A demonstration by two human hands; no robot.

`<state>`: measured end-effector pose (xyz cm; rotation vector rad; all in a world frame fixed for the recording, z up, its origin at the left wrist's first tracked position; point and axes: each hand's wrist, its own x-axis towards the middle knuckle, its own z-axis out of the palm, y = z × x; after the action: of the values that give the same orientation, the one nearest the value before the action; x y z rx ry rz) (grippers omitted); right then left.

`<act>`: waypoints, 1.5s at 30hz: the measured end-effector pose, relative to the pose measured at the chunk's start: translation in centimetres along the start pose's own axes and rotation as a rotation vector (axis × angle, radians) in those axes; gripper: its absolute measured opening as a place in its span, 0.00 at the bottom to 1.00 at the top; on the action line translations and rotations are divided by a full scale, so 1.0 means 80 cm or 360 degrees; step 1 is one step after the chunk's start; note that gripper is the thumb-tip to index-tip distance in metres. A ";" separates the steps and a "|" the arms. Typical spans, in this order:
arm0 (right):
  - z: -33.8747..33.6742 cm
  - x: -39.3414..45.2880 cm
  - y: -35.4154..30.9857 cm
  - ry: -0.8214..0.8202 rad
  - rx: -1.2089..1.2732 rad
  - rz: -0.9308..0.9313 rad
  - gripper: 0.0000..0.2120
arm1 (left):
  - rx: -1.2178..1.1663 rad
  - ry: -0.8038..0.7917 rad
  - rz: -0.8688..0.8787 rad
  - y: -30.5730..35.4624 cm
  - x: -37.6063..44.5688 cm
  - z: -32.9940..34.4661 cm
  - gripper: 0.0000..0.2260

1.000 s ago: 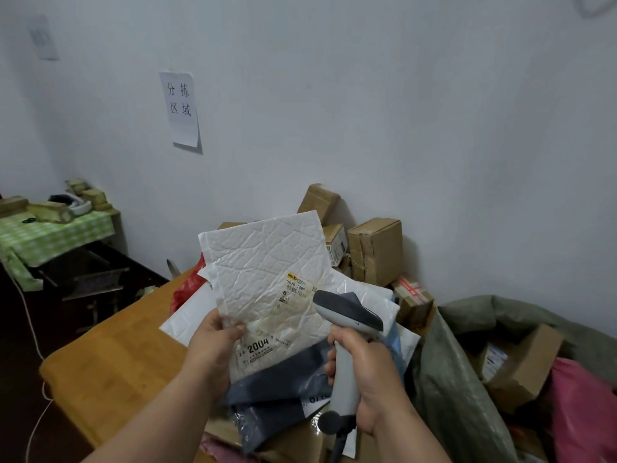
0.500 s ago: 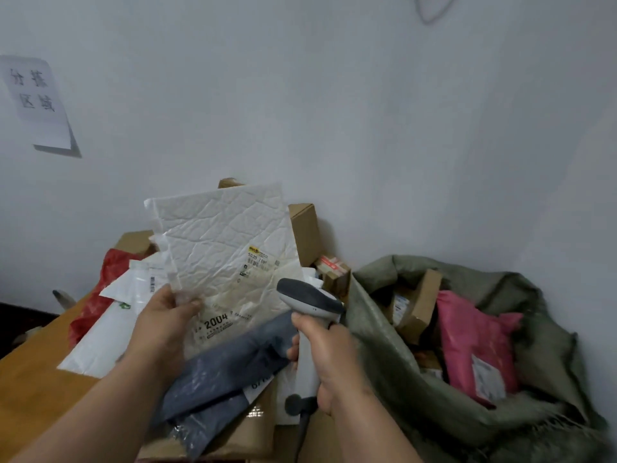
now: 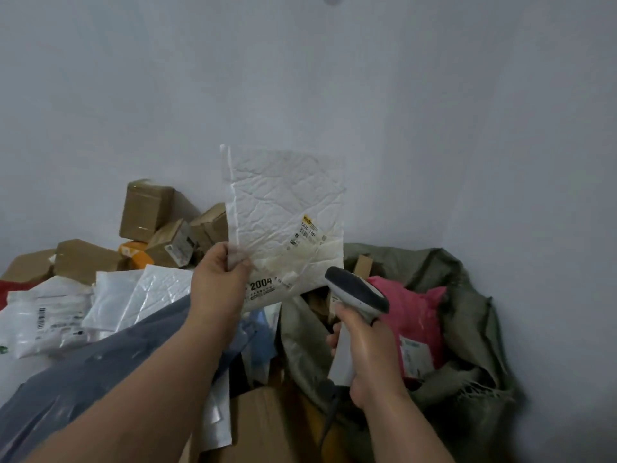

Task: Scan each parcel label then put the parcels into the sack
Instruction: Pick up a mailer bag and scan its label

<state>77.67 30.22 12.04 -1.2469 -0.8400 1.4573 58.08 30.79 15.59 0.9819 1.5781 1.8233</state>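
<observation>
we see the left hand pinching the lower left edge of a white crinkled mailer, holding it upright in front of the wall. its label, printed with "2004", sits at the bottom, just beside the thumb. the right hand is wrapped around the grip of a grey and white scanner, whose head sits just below the mailer's lower right corner. behind the scanner lies the open green sack, already holding a pink parcel and some cardboard. to the left we see a heap of white mailers, a grey bag under the left forearm, and brown boxes stacked against the wall.
</observation>
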 end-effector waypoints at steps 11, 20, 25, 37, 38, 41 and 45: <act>-0.090 0.128 -0.038 0.0047 -0.0072 0.0030 0.14 | 0.0917 0.0341 -0.0131 -0.094 0.032 0.151 0.10; -0.119 0.190 -0.044 0.0012 -0.0068 0.0093 0.17 | 0.1002 -0.0129 -0.0456 -0.142 0.051 0.217 0.07; -0.131 0.215 -0.038 0.0009 -0.0155 0.0161 0.17 | 0.1524 -0.0587 0.0140 -0.148 0.037 0.237 0.12; -0.129 0.221 -0.053 0.0521 0.0165 -0.0185 0.12 | 0.1948 -0.1512 -0.0319 -0.162 0.015 0.241 0.22; -0.124 0.216 -0.056 0.0489 0.0135 -0.0195 0.10 | 0.1820 -0.1491 -0.0377 -0.159 0.015 0.241 0.24; -0.107 0.199 -0.065 0.0405 0.0008 -0.0285 0.04 | 0.1648 -0.1178 -0.0334 -0.143 0.022 0.228 0.26; -0.066 0.165 -0.083 0.0173 -0.0195 -0.0545 0.04 | 0.1599 -0.0971 -0.0120 -0.116 0.032 0.185 0.23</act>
<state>84.87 44.14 13.43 -1.1927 -1.0245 1.0693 67.77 43.23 7.75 1.6460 2.0302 0.4661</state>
